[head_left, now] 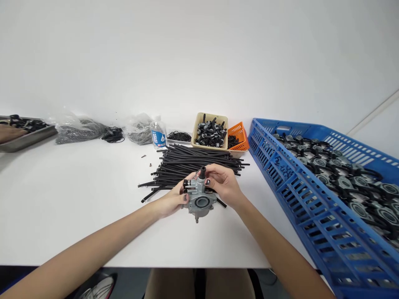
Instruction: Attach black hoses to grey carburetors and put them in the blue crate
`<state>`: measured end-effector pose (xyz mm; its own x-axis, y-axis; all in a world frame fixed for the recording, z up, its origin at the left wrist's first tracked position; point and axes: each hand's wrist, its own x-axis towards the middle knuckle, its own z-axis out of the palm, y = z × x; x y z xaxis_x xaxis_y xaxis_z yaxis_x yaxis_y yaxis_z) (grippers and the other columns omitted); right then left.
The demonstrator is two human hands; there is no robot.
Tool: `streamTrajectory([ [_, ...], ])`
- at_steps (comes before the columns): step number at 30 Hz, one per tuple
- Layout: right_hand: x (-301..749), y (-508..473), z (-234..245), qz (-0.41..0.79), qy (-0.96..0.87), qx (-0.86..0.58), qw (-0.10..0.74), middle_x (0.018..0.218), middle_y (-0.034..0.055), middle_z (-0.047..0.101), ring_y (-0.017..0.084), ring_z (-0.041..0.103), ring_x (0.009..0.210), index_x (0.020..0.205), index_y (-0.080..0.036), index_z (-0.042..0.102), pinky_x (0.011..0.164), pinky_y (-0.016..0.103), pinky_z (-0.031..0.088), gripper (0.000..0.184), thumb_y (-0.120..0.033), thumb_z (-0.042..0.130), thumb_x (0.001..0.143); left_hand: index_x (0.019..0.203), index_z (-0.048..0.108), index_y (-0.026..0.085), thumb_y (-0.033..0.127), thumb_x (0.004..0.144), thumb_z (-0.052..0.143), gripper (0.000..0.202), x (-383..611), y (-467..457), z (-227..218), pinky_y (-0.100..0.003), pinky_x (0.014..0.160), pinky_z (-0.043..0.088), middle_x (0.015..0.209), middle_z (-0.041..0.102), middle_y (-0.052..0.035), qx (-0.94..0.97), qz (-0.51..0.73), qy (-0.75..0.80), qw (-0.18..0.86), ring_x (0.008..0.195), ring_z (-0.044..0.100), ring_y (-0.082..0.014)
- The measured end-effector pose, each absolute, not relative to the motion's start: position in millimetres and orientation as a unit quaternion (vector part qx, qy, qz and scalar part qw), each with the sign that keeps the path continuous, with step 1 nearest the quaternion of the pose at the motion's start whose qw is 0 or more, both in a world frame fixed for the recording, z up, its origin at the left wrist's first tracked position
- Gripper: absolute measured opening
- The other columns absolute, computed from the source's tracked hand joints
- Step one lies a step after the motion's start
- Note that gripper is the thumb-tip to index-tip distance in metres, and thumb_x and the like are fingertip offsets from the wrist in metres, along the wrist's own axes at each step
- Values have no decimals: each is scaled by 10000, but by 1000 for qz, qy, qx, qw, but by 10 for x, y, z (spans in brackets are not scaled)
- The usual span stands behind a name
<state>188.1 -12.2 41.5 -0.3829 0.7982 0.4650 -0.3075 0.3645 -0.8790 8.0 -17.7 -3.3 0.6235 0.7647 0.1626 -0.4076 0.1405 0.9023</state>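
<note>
A grey metal carburetor (201, 201) with a black cap on top is held up over the front of the white table. My left hand (171, 201) is closed around its left side, thumb on the body. At the upper right, my right hand (224, 185) grips the carburetor near the black cap, thumb and fingers closed around that part. The round bore faces me, and a small nozzle points down below. Just behind both hands lies a pile of black rubber hoses (193, 160).
To the right stands a blue crate (289, 187) filled with carburetors. Along the back are a cream basket (195, 131) of black-and-metal parts, an orange basket (245, 139), a plastic bottle (158, 135) and bags of small parts (79, 131). Another person's hand (11, 133) reaches into a metal tray (37, 136).
</note>
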Motion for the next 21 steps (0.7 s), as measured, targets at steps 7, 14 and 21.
streamTrajectory([
  [7, 1973, -50, 382, 504, -664, -199, 516, 914, 57, 733, 195, 677, 800, 957, -222, 730, 758, 347, 567, 285, -481, 678, 849, 1380, 461, 261, 601, 576, 845, 953, 92, -208, -6, -382, 813, 553, 1122, 702, -125, 497, 377, 158, 765, 997, 690, -296],
  [14, 2091, 214, 243, 81, -771, -404, 486, 1077, 78, 717, 260, 605, 1055, 1059, -233, 722, 982, 452, 449, 209, -281, 585, 909, 1223, 566, 214, 566, 535, 882, 835, 133, -343, 37, -402, 790, 560, 1037, 716, -123, 494, 312, 163, 795, 947, 694, -288],
  [21, 2002, 276, 181, -54, -793, -503, 339, 1017, 83, 658, 267, 567, 992, 989, -223, 714, 861, 427, 442, 144, -247, 596, 909, 1219, 580, 202, 593, 530, 870, 844, 145, -361, 56, -360, 756, 548, 1065, 718, -137, 496, 322, 177, 787, 945, 695, -292],
])
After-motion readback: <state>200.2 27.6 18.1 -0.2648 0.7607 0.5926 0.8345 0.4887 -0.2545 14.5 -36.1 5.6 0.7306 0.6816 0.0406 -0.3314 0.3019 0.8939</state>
